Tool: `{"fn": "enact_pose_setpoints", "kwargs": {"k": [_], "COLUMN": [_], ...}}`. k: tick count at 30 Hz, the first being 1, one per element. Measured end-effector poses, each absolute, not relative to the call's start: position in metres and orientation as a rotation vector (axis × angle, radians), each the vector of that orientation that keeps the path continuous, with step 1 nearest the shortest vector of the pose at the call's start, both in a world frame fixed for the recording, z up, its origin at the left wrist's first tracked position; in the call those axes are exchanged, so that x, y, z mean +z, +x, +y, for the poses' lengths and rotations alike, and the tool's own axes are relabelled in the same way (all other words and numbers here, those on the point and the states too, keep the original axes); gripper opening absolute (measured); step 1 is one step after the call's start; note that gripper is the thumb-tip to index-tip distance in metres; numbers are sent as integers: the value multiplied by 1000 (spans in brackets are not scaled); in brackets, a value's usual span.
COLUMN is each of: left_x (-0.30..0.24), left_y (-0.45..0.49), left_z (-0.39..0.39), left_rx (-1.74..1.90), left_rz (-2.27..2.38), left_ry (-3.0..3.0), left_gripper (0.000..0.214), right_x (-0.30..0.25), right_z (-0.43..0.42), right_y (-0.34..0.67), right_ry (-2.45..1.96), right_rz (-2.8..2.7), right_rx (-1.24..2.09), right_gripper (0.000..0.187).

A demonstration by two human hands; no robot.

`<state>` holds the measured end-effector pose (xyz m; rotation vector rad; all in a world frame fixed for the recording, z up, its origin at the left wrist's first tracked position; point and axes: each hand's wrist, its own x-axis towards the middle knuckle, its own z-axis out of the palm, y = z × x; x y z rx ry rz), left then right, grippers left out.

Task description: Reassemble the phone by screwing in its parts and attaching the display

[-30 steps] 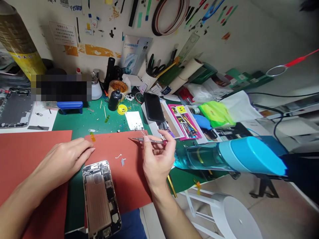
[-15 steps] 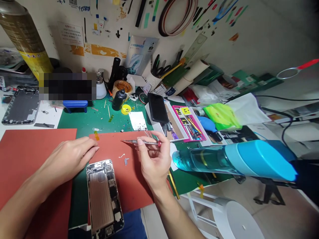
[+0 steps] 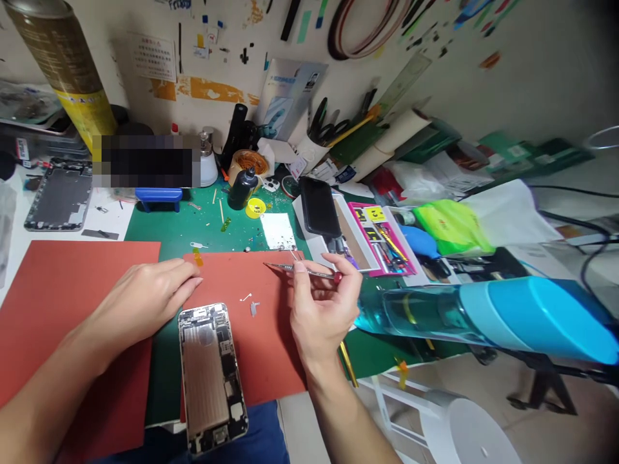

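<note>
My right hand (image 3: pixel 322 309) pinches a slim steel precision screwdriver (image 3: pixel 302 270) with a red end, its tip pointing left above the red silicone mat (image 3: pixel 261 361). My left hand (image 3: pixel 145 299) rests empty, with its fingertips on the mat's near-left edge. Between my hands lies an opened smartphone (image 3: pixel 211 379), back housing removed and gold-coloured internals showing, partly on the mat. A small grey metal bracket (image 3: pixel 253 309) and a tiny white part (image 3: pixel 245 297) lie on the mat near the screwdriver. An orange tape scrap (image 3: pixel 197 258) sits by my left fingertips.
A second red mat (image 3: pixel 43 309) lies at left, and a green work mat (image 3: pixel 203 219) lies beyond. Further back are a bare phone housing (image 3: pixel 58 196), a blue stand (image 3: pixel 158 196), a black phone (image 3: pixel 319 206) and a tool tray (image 3: pixel 382 238). A teal bottle (image 3: pixel 483 316) juts in at right.
The whole scene has shifted right in the view as the head turned. Both hands keep their poses, and the right hand still holds the screwdriver.
</note>
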<state>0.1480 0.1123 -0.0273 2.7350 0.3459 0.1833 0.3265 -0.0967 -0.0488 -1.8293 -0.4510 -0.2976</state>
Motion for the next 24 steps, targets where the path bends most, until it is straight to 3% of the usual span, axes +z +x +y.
{"fn": "enact_pose_setpoints", "kwargs": {"k": [16, 24], "left_x": [-21, -18], "left_y": [150, 151], "left_z": [106, 104], "left_rx": [87, 318], "left_rz": [368, 280], "left_ry": [2715, 2394], "left_gripper": [31, 25], "right_x": [-48, -25], "right_z": [-96, -97], "right_y": [324, 307], "right_ry": [-1739, -1447], "right_rz": [-416, -514], "right_rx": [-303, 224], "right_gripper": [42, 38]}}
